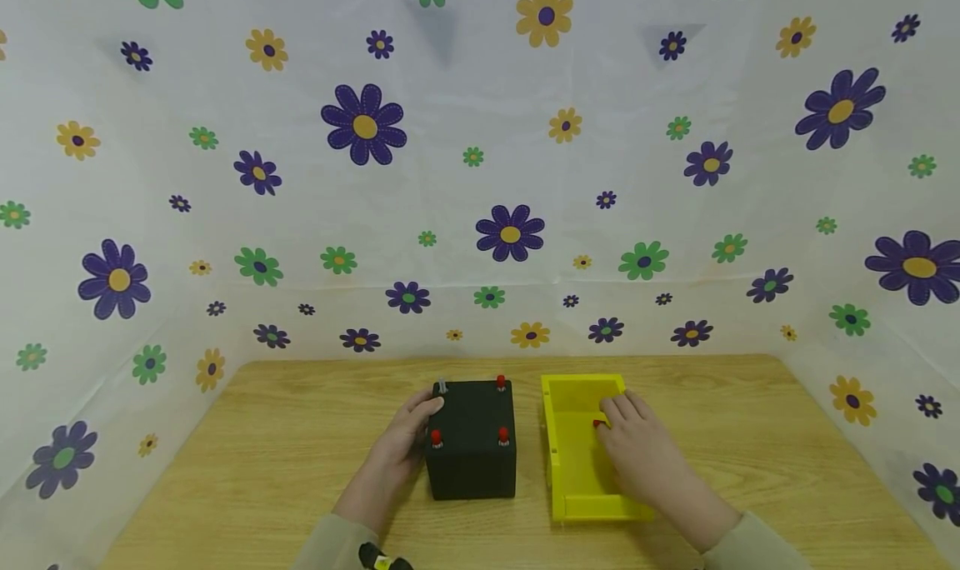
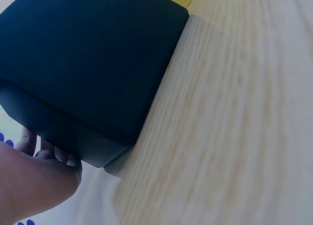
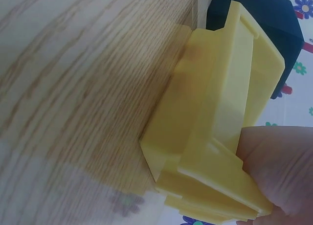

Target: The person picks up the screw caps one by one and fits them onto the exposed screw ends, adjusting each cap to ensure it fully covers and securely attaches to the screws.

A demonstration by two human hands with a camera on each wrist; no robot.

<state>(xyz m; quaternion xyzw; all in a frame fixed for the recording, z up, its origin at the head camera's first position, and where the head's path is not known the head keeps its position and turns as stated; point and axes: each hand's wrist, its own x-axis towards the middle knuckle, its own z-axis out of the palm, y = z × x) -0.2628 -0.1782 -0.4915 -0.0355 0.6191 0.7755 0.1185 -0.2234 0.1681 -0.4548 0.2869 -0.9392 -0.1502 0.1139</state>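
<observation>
A black box (image 1: 471, 416) with metal posts at its top corners stands on the table. Three posts carry red caps (image 1: 503, 435); the far left post (image 1: 442, 386) shows bare metal. My left hand (image 1: 401, 437) holds the box from the left, thumb on its top edge near that bare post, with fingers along its side. To the right lies an open yellow bin (image 1: 600, 507). Over its right wall reaches my right hand (image 1: 641, 449), fingers curled down inside the bin. A small red cap (image 1: 598, 423) shows at its fingertips. In the right wrist view the bin's wall hides those fingers.
The wooden table (image 1: 300, 437) carries the box and the bin side by side, a narrow gap between them. A white flower-printed sheet (image 1: 480, 178) hangs behind and along both sides. A dark strap (image 1: 382, 557) shows at the left wrist.
</observation>
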